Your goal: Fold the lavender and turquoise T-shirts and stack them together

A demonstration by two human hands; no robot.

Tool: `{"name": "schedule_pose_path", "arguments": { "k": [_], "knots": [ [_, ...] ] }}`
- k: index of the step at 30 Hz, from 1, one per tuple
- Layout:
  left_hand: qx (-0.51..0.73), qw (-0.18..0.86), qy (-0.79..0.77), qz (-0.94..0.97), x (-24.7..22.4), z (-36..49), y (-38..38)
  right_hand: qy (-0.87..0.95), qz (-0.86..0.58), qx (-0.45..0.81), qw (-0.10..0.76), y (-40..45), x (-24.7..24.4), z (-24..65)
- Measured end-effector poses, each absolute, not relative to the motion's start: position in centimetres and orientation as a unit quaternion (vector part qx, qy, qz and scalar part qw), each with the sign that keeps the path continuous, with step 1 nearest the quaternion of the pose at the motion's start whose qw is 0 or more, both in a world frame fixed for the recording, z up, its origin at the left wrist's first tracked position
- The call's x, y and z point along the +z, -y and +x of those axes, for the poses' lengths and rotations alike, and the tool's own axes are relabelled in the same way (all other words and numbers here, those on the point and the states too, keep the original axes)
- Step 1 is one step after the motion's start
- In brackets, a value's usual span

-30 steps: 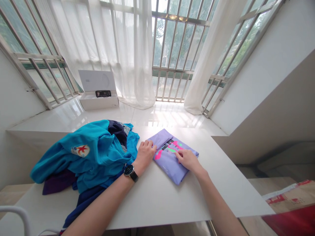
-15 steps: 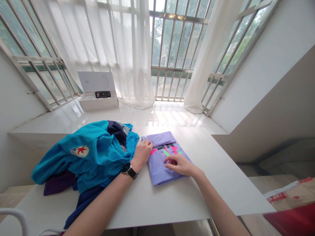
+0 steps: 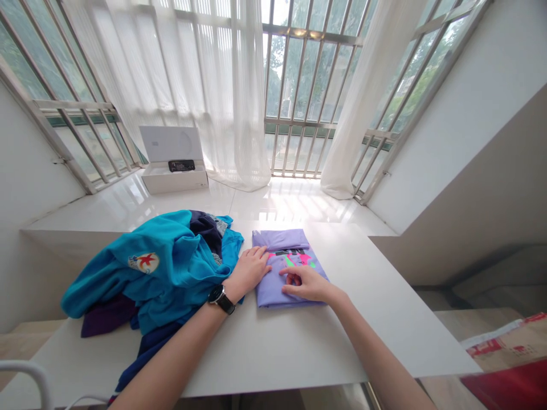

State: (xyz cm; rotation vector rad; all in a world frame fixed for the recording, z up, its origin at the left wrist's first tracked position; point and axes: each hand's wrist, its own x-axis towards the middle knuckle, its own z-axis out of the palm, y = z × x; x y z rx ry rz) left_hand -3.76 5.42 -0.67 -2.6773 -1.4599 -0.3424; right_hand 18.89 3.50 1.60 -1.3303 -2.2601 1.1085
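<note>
A purple garment point(image 3: 277, 291), folded into a neat rectangle with a pink, green and black print, lies on the white table. My left hand point(image 3: 250, 267) rests on its left edge, fingers stretched out and flat. Over the right half of the garment is my right hand point(image 3: 308, 283), its index finger and thumb apart and the other fingers curled, with nothing held. Left of the garment, close to my left wrist, lies a loose heap of clothes: a turquoise garment point(image 3: 175, 256) with a round badge, and dark blue and purple fabric.
On the windowsill point(image 3: 252, 205) behind the table point(image 3: 256, 347) stands an open white box point(image 3: 175, 181) with a black device point(image 3: 182, 165) in it. White curtains point(image 3: 239, 114) hang before barred windows. A red and tan bag point(image 3: 508, 347) is at the lower right.
The folded purple garment has turned, so its edges now sit squarer to the table's front. My left hand has spread flatter over its left edge.
</note>
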Motion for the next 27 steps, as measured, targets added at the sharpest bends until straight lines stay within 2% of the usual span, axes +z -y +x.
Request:
{"name": "schedule_pose_path", "arguments": {
  "k": [4,8,11,14,21,24,27],
  "knots": [
    [-0.1,0.06,0.472,-0.874,0.9,-3.7,-4.8,0.753,-0.458,0.464,0.087,-5.5,2.2,18.7],
    [-0.091,-0.001,0.439,-0.894,3.1,-4.0,-3.4,0.722,-0.444,0.524,0.082,-6.4,2.3,18.9],
    [-0.079,-0.069,0.341,-0.934,3.4,-4.6,-2.5,0.72,-0.446,0.523,0.1,-6.1,2.4,19.1],
    [-0.09,-0.088,0.295,-0.947,2.6,-5.2,-1.8,0.717,-0.446,0.525,0.107,-5.7,2.7,19.2],
    [-0.064,-0.026,0.331,-0.941,2.1,-4.5,-0.1,0.715,-0.464,0.508,0.125,-5.3,2.6,18.9],
    [-0.057,0.007,0.358,-0.932,2.0,-3.9,0.4,0.758,-0.451,0.449,0.141,-5.0,2.4,18.6],
    [-0.094,-0.022,0.402,-0.911,1.6,-3.7,0.4,0.798,-0.439,0.393,0.128,-4.5,2.9,18.3]
  ]
}}
